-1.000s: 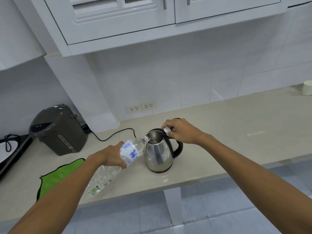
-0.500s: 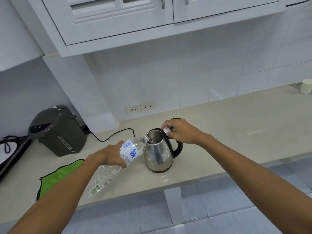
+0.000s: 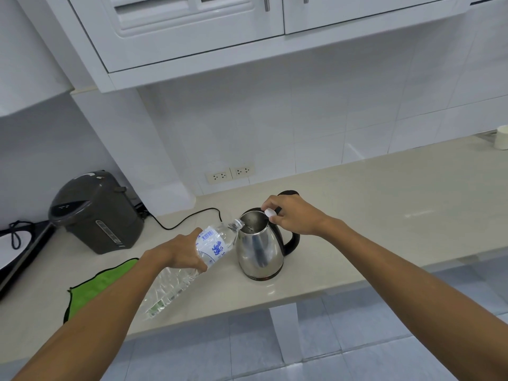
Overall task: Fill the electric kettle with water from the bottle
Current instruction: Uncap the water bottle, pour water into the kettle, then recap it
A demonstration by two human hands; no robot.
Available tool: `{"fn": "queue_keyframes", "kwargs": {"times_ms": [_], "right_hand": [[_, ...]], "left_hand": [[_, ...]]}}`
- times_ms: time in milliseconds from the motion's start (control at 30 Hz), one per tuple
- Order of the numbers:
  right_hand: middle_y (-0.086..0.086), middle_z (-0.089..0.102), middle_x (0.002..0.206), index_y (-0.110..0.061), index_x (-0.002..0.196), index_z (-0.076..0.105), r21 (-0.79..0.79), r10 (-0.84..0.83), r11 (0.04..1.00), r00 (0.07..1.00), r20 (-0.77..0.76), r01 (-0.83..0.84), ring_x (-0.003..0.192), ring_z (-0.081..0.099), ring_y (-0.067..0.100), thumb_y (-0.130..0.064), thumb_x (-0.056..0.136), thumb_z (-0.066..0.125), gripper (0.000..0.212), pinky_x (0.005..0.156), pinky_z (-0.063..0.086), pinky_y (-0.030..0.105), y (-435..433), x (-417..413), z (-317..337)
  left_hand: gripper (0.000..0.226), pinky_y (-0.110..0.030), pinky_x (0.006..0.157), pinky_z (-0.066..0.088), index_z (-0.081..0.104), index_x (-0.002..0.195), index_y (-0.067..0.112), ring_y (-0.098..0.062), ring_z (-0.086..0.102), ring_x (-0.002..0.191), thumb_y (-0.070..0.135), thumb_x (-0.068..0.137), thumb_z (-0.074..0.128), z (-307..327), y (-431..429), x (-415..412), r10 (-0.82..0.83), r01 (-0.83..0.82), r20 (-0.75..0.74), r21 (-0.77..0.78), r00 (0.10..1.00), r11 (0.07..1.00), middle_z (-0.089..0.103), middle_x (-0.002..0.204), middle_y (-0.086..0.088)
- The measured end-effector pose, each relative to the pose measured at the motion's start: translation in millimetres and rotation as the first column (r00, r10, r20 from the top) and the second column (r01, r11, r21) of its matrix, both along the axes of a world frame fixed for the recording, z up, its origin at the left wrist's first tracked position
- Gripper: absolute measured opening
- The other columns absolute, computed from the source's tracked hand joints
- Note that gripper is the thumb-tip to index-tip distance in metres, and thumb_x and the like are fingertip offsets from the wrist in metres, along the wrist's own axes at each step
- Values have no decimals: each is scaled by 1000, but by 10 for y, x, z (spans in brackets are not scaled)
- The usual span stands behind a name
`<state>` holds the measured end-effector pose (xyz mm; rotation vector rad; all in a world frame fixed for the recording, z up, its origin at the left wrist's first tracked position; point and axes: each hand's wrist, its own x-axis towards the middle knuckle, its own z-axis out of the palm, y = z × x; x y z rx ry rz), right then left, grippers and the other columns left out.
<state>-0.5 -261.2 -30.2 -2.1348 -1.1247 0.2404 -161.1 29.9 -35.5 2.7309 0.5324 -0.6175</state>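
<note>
Since the earlier frames almost nothing has moved: both hands and the bottle [image 3: 192, 259] hold the same pose, and only the camera view has shifted slightly. This indicates a steady pour in progress rather than a new step.

The left hand [image 3: 178, 254] is closed around the bottle at its label, just below the shoulder. The bottle is tilted neck-up toward the right, and its open mouth rests at the rim of the electric kettle [image 3: 259, 248], on the spout side. A stream of water cannot be made out at this size.

The right hand [image 3: 294, 215] rests at the top of the kettle handle, its fingers curled, with a small white object, probably the bottle cap [image 3: 270, 213], pinched at the fingertips. The lid stands open behind this hand.

The kettle stands upright on the desk [image 3: 384, 215], immediately right of the left hand. Fill level cannot be read.
</note>
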Motion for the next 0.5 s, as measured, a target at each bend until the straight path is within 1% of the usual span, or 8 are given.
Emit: {"fn": "queue_keyframes", "kwargs": {"times_ms": [100, 233, 333, 500], "right_hand": [[-11, 68, 107, -22, 114, 66, 1, -3, 1000, 1000, -10, 3, 95, 61, 7, -22, 99, 58, 17, 89, 52, 31, 2, 0, -18], [-11, 68, 106, -20, 115, 66, 7, -3, 1000, 1000, -27, 3, 93, 60, 2, -19, 99, 58, 17, 86, 50, 27, -12, -11, -28], [-12, 68, 104, -20, 114, 66, 13, -5, 1000, 1000, -25, 5, 92, 60, -2, -19, 99, 58, 17, 84, 48, 23, -26, -23, -36], [-5, 69, 106, -18, 115, 66, 12, -42, 999, 999, 2, 42, 94, 62, 10, -22, 98, 58, 19, 88, 55, 34, -42, -32, -49]], "left_hand": [[84, -45, 83, 64, 43, 124, 35, -24, 74, 89, 48, 52, 83, -2, 19, -8, -1, 1, -3, 16, 1000, 1000, 74, 100, -1], [80, -38, 76, 60, 42, 125, 33, -22, 71, 84, 42, 58, 85, 5, 7, -22, -1, 1, -7, 0, 1000, 1000, 74, 100, -1], [80, -35, 73, 58, 42, 127, 32, -21, 69, 81, 40, 59, 85, 10, -2, -12, -2, 2, -1, -10, 1000, 1000, 73, 98, -1], [82, -34, 70, 56, 40, 130, 33, -19, 67, 77, 39, 61, 84, -7, -32, 19, 8, -8, 26, -24, 1000, 1000, 73, 96, 0]]}}
